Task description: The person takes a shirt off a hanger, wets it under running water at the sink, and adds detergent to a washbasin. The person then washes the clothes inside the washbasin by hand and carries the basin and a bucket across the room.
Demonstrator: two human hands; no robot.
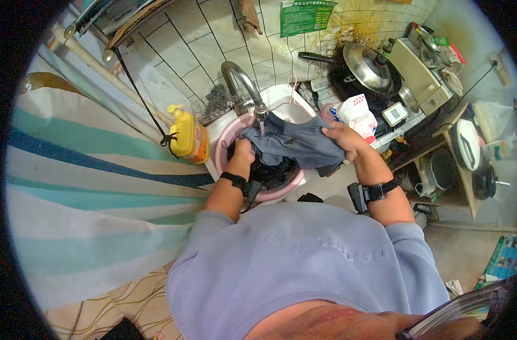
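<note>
A grey-blue cloth is stretched between my two hands over a pink basin. My left hand grips the cloth's left end, its fingers partly hidden by the fabric. At the right end, my right hand is closed on the cloth, thumb on top. Water runs from the curved metal faucet just above the cloth's left part. Dark wet fabric lies in the basin below. The basin stands in a white sink.
A yellow bottle stands left of the basin, near a striped curtain. To the right are a white-and-red package, a white card with a code, a lidded pan and a shelf with pots.
</note>
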